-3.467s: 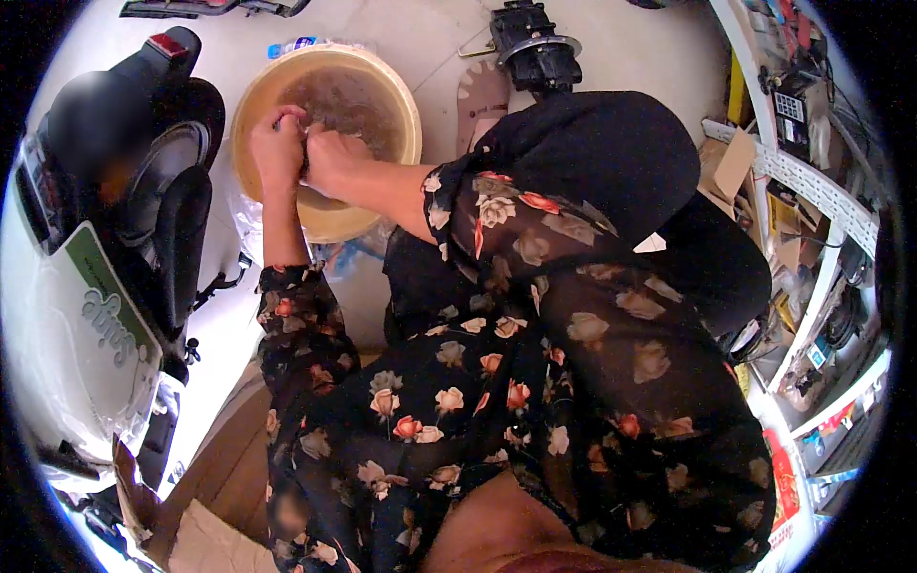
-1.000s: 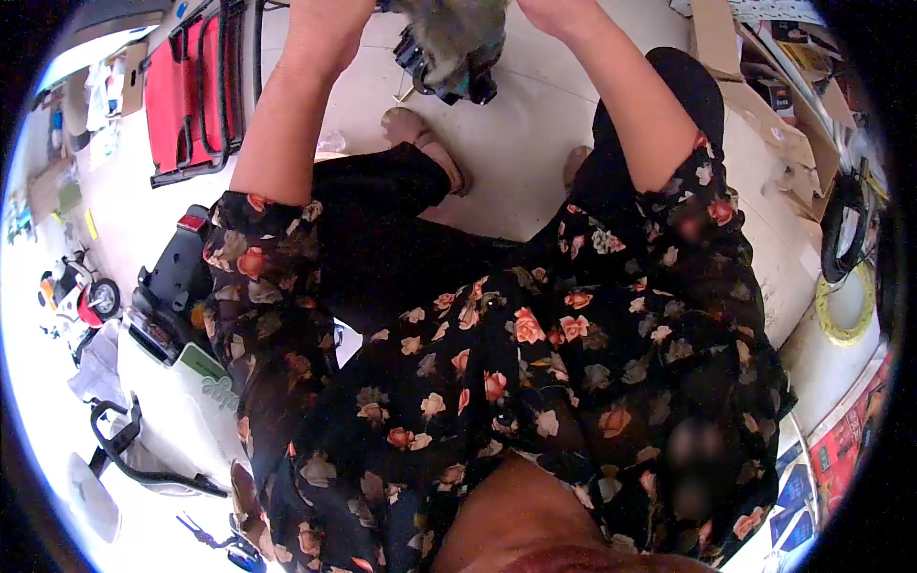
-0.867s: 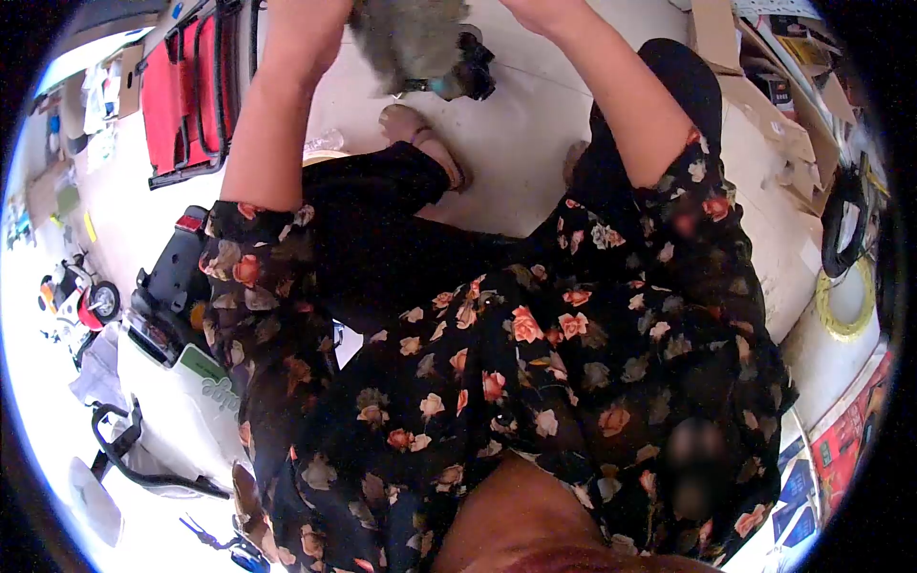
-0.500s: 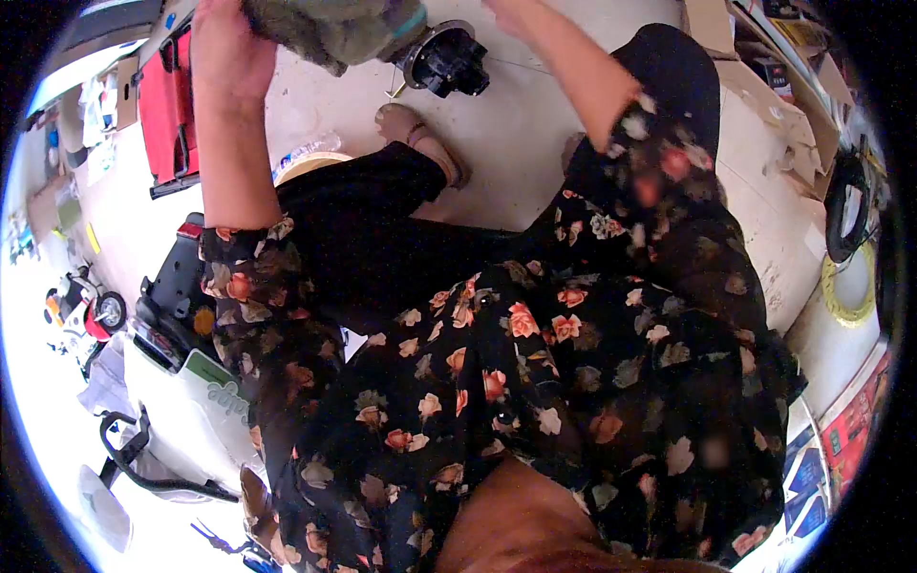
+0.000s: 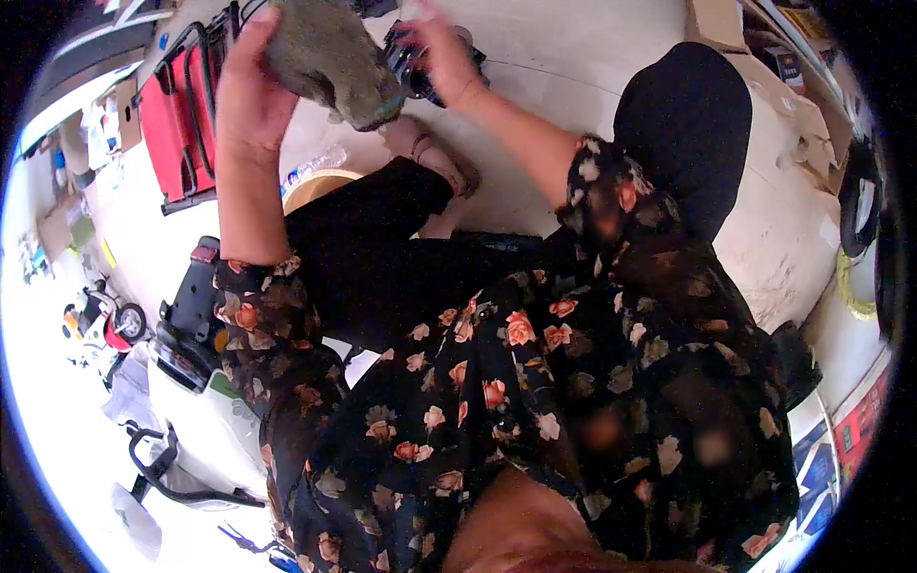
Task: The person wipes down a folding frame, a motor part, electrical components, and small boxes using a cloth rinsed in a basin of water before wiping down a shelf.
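A grey-green fuzzy cloth point(image 5: 330, 62) hangs from my left hand point(image 5: 253, 91) at the upper left, its fingers wrapped round the cloth's left side. Right of the cloth, my right hand point(image 5: 444, 57) is raised with its fingers apart and holds nothing visible; it is slightly blurred. Behind and beside this hand a black mechanical part point(image 5: 409, 65) stands on the floor, partly covered by the hand and the cloth. The yellowish basin point(image 5: 320, 183) shows only its rim, past my left forearm; my black-trousered leg hides the rest.
A red folding item with a black frame point(image 5: 181, 124) lies at upper left. Below it are a white scooter point(image 5: 205, 411) and a small motorbike point(image 5: 110, 329). Cardboard point(image 5: 798, 124) and a yellow coil point(image 5: 852, 286) are at the right. My sandalled foot point(image 5: 435, 158) is near the basin.
Since the earliest frame, both hands have left the basin. In the last half second, my right hand has come down and left towards the cloth, which now hangs more steeply from my left hand.
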`<state>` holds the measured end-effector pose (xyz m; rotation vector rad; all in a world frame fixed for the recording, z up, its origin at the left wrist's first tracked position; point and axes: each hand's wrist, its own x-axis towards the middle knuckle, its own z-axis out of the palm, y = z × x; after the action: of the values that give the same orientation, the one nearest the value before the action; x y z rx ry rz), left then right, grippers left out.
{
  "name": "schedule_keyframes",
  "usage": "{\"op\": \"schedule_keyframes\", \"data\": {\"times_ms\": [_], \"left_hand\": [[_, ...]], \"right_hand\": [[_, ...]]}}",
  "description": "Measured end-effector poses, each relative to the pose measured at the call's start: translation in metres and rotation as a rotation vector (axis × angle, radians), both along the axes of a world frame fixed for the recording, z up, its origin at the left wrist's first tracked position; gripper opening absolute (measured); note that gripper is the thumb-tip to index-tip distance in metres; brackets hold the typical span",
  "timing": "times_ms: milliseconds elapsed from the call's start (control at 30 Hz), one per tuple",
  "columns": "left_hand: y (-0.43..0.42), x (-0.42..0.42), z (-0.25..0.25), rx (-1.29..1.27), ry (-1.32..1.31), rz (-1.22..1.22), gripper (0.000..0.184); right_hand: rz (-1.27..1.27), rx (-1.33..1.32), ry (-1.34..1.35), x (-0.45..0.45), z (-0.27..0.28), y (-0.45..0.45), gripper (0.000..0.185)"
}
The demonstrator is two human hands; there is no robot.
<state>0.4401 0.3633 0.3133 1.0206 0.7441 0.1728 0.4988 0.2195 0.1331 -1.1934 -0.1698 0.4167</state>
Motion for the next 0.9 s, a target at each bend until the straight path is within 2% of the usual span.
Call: {"op": "schedule_keyframes", "data": {"times_ms": [33,67,100,133,200,233,267,333,367,433,533,567,667,700,800,833,900], "left_hand": [[-0.008,0.003,-0.008,0.021,0.022,-0.056,0.031],[-0.011,0.005,-0.019,0.044,0.041,-0.113,0.031],[-0.011,0.004,-0.035,0.065,0.108,-0.142,0.026],[-0.016,0.006,-0.042,0.128,0.14,-0.235,0.028],[-0.017,0.008,-0.046,0.568,0.451,-0.447,0.031],[-0.019,-0.001,-0.041,0.6,0.443,-0.506,0.032],[-0.011,-0.003,-0.047,0.637,0.435,-0.553,0.032],[0.004,-0.004,-0.064,0.667,0.412,-0.682,0.035],[0.014,-0.008,-0.083,0.715,0.385,-0.73,0.034],[0.027,-0.014,-0.112,0.83,0.322,-0.871,0.035],[0.029,-0.023,-0.165,1.036,0.199,-0.876,0.035],[0.021,-0.02,-0.164,1.008,0.274,-0.91,0.037],[-0.001,-0.027,-0.21,1.082,0.137,-0.766,0.042],[-0.009,-0.034,-0.221,1.016,0.094,-0.792,0.043],[-0.028,-0.038,-0.232,1.114,0.039,-0.671,0.041],[-0.028,-0.037,-0.234,1.123,0.066,-0.672,0.039],[-0.03,-0.034,-0.228,1.152,0.099,-0.681,0.038]], "right_hand": [[0.237,0.227,0.149,-0.014,0.034,0.001,0.053],[0.397,0.322,0.291,-0.022,0.055,-0.001,0.06],[0.46,0.282,0.438,-0.024,0.057,-0.005,0.056],[0.525,0.239,0.586,-0.024,0.054,-0.007,0.052],[0.321,-0.069,0.536,-0.018,0.023,-0.008,0.044],[0.214,-0.233,0.508,-0.024,0.014,-0.017,0.04],[0.064,-0.591,0.237,-0.015,0.006,-0.018,0.03],[0.037,-0.85,-0.012,0.005,0.007,-0.044,0.036],[-0.058,-0.997,-0.155,0.008,-0.005,-0.045,0.045],[0.021,-1.13,-0.1,0.009,-0.014,-0.055,0.051],[0.179,-1.295,-0.135,0.023,-0.04,-0.069,0.052],[0.241,-1.343,-0.166,0.029,-0.054,-0.073,0.051],[0.365,-1.034,0.005,0.049,-0.088,-0.082,0.043],[0.29,-1.052,-0.06,0.041,-0.093,-0.076,0.038],[0.382,-0.949,0.207,0.052,-0.133,-0.05,0.034],[0.379,-0.996,0.324,0.053,-0.097,-0.039,0.033],[0.34,-1.187,-0.014,0.034,-0.071,-0.029,0.033]]}}
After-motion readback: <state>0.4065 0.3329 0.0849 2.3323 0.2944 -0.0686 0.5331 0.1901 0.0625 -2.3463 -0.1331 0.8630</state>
